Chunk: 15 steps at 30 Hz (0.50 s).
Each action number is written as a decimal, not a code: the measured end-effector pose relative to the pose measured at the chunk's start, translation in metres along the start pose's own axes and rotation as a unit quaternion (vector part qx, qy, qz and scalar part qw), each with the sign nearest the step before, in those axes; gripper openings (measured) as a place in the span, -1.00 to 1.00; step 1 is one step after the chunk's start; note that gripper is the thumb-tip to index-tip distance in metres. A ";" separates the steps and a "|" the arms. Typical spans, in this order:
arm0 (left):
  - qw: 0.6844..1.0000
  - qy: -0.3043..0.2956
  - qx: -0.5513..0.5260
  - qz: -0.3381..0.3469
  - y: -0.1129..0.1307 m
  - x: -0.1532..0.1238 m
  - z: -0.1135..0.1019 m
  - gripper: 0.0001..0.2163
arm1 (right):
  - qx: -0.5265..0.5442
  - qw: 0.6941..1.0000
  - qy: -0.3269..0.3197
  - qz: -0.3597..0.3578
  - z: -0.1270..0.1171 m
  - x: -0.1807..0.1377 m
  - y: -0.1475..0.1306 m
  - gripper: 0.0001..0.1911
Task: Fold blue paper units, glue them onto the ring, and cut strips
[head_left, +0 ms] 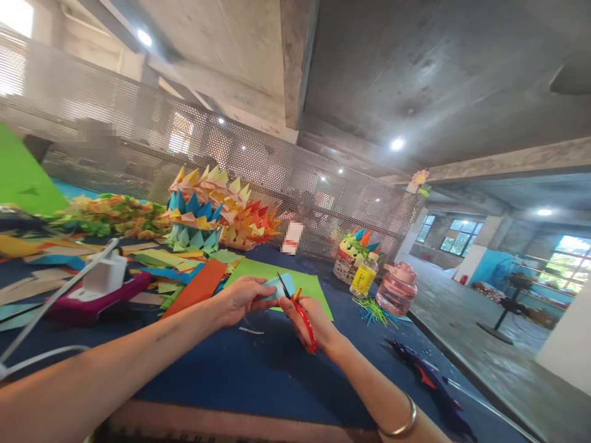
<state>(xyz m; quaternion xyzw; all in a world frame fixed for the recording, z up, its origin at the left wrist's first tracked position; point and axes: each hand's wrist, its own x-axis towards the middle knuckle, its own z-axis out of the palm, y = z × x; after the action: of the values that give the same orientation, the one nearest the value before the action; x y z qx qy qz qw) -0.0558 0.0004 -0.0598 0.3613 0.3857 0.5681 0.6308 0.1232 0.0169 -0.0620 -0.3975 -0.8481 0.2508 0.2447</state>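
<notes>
Between finger and thumb, my left hand [242, 299] pinches a small light blue piece of paper [281, 287]. My right hand [310, 323] grips red-handled scissors [305, 320], their dark blades raised beside the blue paper. Whether the blades touch the paper I cannot tell. Something small and yellow-orange shows at the fingers of my right hand; its kind is unclear. Under and behind both hands lies a green sheet of paper [318, 289]. An orange-brown paper strip [198, 286] lies to the left, partly beneath my left forearm.
Pointed folded-paper rings [207, 206] are stacked at the back. Left of them lie paper scraps [113, 215] and a magenta power strip [99, 298] with a white plug and cable. On the right stand a yellow-labelled bottle [364, 277], a pink jug [397, 288] and a dark glue gun [422, 369].
</notes>
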 end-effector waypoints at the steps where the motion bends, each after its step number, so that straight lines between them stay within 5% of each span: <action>1: 1.000 -0.001 0.000 0.000 0.000 0.000 0.000 -0.93 | -0.006 1.000 0.001 -0.003 0.000 0.001 0.000 -0.41; 10: 1.000 0.020 -0.006 0.008 -0.001 0.003 -0.002 -0.88 | -0.090 0.996 0.005 0.005 0.001 0.004 0.002 -0.37; 15: 0.999 0.053 -0.011 0.008 0.009 0.006 -0.005 -0.88 | -0.183 0.982 0.025 0.047 -0.022 0.010 0.004 -0.54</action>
<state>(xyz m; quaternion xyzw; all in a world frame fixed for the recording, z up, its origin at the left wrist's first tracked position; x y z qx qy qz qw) -0.0637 0.0071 -0.0547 0.3270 0.4098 0.5955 0.6088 0.1335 0.0319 -0.0462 -0.4809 -0.8537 0.0930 0.1770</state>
